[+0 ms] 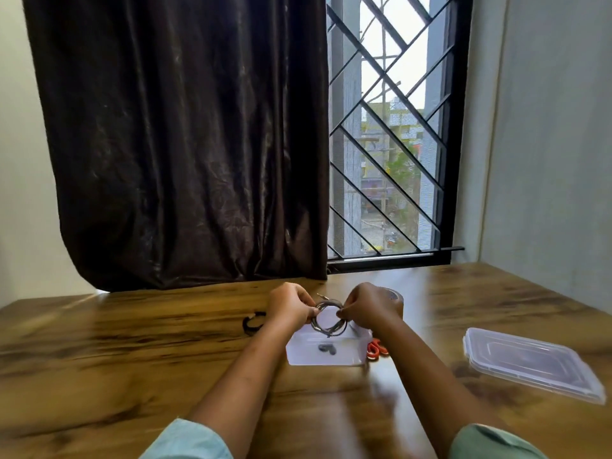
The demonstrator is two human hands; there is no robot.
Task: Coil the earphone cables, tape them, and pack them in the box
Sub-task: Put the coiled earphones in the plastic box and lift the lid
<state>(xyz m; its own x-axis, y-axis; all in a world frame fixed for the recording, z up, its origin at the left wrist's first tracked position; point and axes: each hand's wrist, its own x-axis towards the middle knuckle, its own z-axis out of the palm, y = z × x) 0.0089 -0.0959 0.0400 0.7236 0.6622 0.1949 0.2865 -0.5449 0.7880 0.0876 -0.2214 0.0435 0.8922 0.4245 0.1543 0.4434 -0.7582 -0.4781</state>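
A grey earphone cable (328,328), wound into a round coil, hangs above the far edge of an open clear plastic box (326,356). My left hand (288,305) pinches the coil's left side. My right hand (367,306) pinches its right side. Dark earbuds (326,348) lie or dangle inside the box. A second black coiled cable (253,323) rests on the wooden table to the left of my hands. A roll of clear tape (394,298) stands just behind my right hand, partly hidden.
The box's clear lid (530,362) lies on the table (132,359) at the right. Orange-handled scissors (376,349) peek out beside the box under my right forearm. A dark curtain (185,144) and a barred window (390,127) stand behind the table.
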